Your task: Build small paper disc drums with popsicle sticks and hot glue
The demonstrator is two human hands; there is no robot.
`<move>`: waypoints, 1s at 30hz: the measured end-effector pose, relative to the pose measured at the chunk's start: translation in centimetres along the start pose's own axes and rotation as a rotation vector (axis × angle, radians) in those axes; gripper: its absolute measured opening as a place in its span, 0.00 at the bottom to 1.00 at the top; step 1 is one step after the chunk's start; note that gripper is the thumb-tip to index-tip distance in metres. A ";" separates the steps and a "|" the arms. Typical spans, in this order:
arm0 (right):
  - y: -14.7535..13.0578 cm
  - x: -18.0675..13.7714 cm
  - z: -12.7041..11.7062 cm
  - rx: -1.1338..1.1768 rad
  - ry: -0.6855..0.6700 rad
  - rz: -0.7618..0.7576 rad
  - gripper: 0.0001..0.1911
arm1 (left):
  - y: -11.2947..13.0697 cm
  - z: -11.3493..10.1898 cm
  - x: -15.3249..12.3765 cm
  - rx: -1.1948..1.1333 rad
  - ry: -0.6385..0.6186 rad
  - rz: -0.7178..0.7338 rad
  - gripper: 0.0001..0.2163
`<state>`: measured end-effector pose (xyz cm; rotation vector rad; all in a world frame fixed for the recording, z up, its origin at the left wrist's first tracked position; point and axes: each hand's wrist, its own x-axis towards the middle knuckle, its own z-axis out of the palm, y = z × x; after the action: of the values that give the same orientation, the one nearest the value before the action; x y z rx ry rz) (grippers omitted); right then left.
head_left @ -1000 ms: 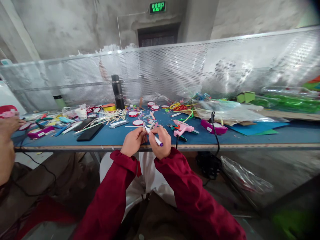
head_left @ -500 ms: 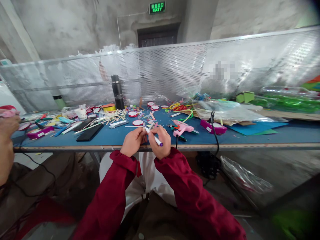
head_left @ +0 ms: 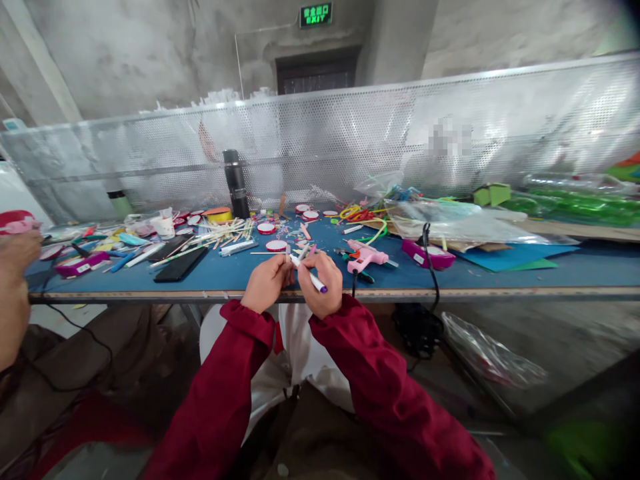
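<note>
My right hand (head_left: 323, 283) is closed around a white marker (head_left: 314, 280) with a purple end, held slantwise over the table's front edge. Close beside it, my left hand (head_left: 267, 282) is pinched shut at the marker's tip; whatever small piece its fingers grip is mostly hidden. A thin stick (head_left: 263, 253) shows just beyond the left fingers, and I cannot tell whether it is held or lying on the table. Right of my right hand lies a pink glue gun (head_left: 367, 257). A round red-rimmed white disc (head_left: 276, 246) lies just behind my hands.
Left on the blue tabletop (head_left: 230, 277) are a black phone (head_left: 180, 265), loose wooden sticks (head_left: 233, 231) and a black bottle (head_left: 236, 183). A purple tape dispenser (head_left: 427, 255) and plastic sheets (head_left: 450, 217) lie right. Another person's hand (head_left: 17, 267) is at far left.
My hands and the marker look almost unchanged. The view has shifted very slightly, and the other person's hand at far left has moved a little.
</note>
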<state>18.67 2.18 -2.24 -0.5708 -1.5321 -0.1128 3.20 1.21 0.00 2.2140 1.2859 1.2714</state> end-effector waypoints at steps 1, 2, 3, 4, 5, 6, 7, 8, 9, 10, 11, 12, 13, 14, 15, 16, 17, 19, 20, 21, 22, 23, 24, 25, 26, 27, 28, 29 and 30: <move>0.0 0.0 0.0 -0.005 0.002 0.002 0.05 | 0.0 0.0 0.0 0.000 0.000 -0.001 0.16; 0.0 0.0 0.0 -0.010 0.002 0.006 0.05 | 0.0 0.0 0.0 0.002 0.000 -0.005 0.16; 0.0 0.0 0.0 -0.013 0.001 0.010 0.05 | -0.1 0.0 0.0 0.004 -0.001 -0.011 0.16; 0.0 0.0 0.0 -0.014 -0.002 0.013 0.05 | -0.1 0.0 0.0 0.005 -0.004 -0.016 0.16; 0.0 0.0 0.0 -0.013 -0.004 0.016 0.06 | -0.1 0.0 0.0 0.005 -0.008 -0.020 0.16; -0.1 0.0 0.0 -0.011 -0.003 0.017 0.06 | -0.1 0.0 0.0 0.005 -0.010 -0.022 0.16; -0.1 0.0 0.0 -0.009 0.001 0.019 0.06 | -0.1 0.0 0.1 0.004 -0.012 -0.025 0.16; -0.1 0.0 0.0 -0.008 0.005 0.021 0.06 | -0.1 0.0 0.1 0.003 -0.014 -0.028 0.17; -0.1 0.0 0.0 -0.010 0.009 0.023 0.06 | -0.1 0.0 0.1 0.002 -0.012 -0.031 0.17; -0.1 0.0 0.0 -0.011 0.011 0.025 0.06 | -0.1 0.0 0.1 0.000 -0.007 -0.032 0.17; -0.1 0.0 0.0 -0.010 0.009 0.026 0.06 | -0.1 0.0 0.1 -0.004 -0.003 -0.030 0.17; -0.1 0.0 0.0 -0.007 0.006 0.026 0.06 | -0.1 0.0 0.0 -0.008 0.000 -0.025 0.17; -0.2 0.1 0.0 -0.002 0.005 0.028 0.06 | -0.2 0.0 0.0 -0.011 0.002 -0.018 0.16; -0.2 0.1 0.0 0.002 0.006 0.029 0.06 | -0.2 0.0 0.0 -0.013 0.004 -0.013 0.16; -0.2 0.1 0.0 0.006 0.009 0.029 0.05 | -0.2 0.0 0.0 -0.012 0.004 -0.008 0.16; -0.2 0.1 0.0 0.006 0.012 0.029 0.05 | -0.2 0.0 0.0 -0.009 0.004 -0.007 0.16; -0.2 0.1 0.0 0.003 0.012 0.027 0.05 | -0.2 0.1 0.0 -0.005 0.004 -0.011 0.16; -0.2 0.1 -0.1 -0.001 0.009 0.022 0.05 | -0.2 0.1 0.1 -0.001 0.000 -0.021 0.16; -0.2 0.1 -0.1 0.002 0.009 0.022 0.05 | -0.2 0.1 0.1 -0.004 -0.004 -0.026 0.16; -0.2 0.1 -0.1 0.008 0.011 0.022 0.04 | -0.2 0.0 0.1 -0.009 -0.009 -0.028 0.15; -0.2 0.1 -0.1 0.014 0.012 0.023 0.04 | -0.2 0.0 0.1 -0.012 -0.011 -0.027 0.15; -0.2 0.1 -0.1 0.017 0.013 0.023 0.04 | -0.2 0.0 0.0 -0.012 -0.011 -0.024 0.15; -0.2 0.1 -0.1 0.016 0.013 0.021 0.04 | -0.1 0.0 0.0 -0.010 -0.009 -0.022 0.15; -0.2 0.1 -0.1 0.013 0.011 0.017 0.04 | -0.1 0.0 0.0 -0.007 -0.005 -0.022 0.15; -0.2 0.1 -0.1 0.010 0.009 0.013 0.05 | -0.1 0.0 0.0 -0.002 -0.001 -0.022 0.15; -0.2 0.1 -0.1 0.007 0.008 0.009 0.05 | -0.1 0.0 0.0 0.001 0.002 -0.023 0.15; -0.2 0.1 -0.1 0.006 0.008 0.006 0.05 | -0.1 0.0 0.0 0.003 0.003 -0.021 0.15; -0.2 0.1 -0.1 0.007 0.007 0.004 0.06 | -0.1 0.0 0.0 0.005 0.002 -0.019 0.15; -0.2 0.1 -0.1 0.008 0.007 0.004 0.06 | -0.1 0.0 0.0 0.007 0.001 -0.016 0.15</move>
<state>18.69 1.96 -2.03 -0.5666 -1.5244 -0.1056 3.12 1.27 -0.05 2.2043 1.3074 1.2641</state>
